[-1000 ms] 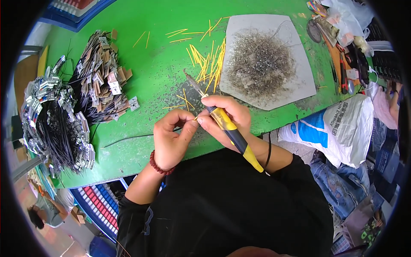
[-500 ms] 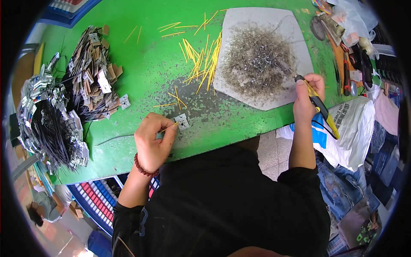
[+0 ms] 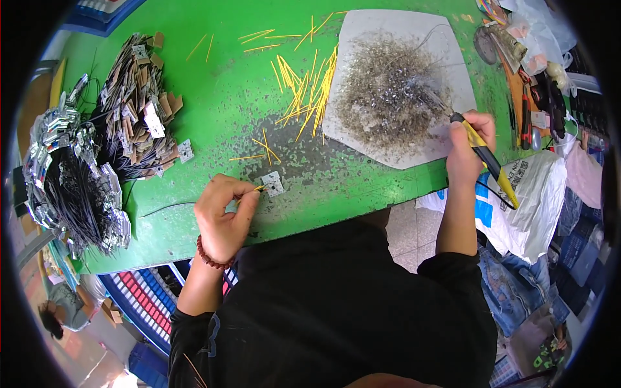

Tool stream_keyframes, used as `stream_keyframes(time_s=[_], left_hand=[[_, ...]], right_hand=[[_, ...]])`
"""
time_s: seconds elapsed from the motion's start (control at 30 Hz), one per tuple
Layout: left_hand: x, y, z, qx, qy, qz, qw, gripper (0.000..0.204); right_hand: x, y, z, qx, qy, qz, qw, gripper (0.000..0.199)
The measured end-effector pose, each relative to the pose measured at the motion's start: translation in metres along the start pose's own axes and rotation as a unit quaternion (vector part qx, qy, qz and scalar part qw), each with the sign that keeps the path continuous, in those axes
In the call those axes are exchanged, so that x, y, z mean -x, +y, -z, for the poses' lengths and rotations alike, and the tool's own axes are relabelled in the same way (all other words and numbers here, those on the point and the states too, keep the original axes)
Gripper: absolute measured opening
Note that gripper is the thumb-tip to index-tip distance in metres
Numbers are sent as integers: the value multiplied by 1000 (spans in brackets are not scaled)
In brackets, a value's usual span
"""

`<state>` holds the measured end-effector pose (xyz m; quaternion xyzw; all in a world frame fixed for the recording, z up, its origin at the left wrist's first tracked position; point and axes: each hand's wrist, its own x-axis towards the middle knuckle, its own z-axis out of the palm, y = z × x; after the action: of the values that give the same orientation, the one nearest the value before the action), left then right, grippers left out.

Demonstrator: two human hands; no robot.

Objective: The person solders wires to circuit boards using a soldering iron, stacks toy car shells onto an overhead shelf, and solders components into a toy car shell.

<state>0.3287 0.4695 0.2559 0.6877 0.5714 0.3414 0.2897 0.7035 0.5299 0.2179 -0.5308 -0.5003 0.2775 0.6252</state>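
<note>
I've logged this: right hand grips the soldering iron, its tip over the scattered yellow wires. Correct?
Wrong place for the tip: the head view shows the right hand gripping the soldering iron over the dark debris pile on the grey board.

Worktop [image 3: 336,187]: open strip ran along near edge between left hand [image 3: 225,216] and right hand [image 3: 471,145].
Yellow strands [image 3: 325,94]: cluttered way to grey board [image 3: 401,19].
Debris heap [image 3: 385,97]: blocked board's middle.
Wire bundles [image 3: 77,187]: crowded left side.
</note>
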Motion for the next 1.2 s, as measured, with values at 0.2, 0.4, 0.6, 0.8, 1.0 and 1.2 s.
stream_keyframes(time_s=[0.2,0.4,0.6,0.8,1.0,1.2], left_hand=[[3,-1,1,-2,-4,3,1000,10],[5,0,2,-7,-11,-2,1000,9],[5,-1,1,-32,-6,-25,999,10],[8,-2,2,-26,4,-7,1000,11],[14,-11,4,-56,30,-27,998,13],[16,-9,-7,-112,45,-45,992,12]], right_hand=[[-3,-1,15,-55,44,-83,994,13],[-7,9,21,-79,45,-51,995,5],[-5,13,21,-31,40,-36,998,8],[-6,18,26,-54,21,-22,998,10],[-2,1,11,-91,45,-18,995,7],[63,-24,-59,-70,-137,34,988,16]])
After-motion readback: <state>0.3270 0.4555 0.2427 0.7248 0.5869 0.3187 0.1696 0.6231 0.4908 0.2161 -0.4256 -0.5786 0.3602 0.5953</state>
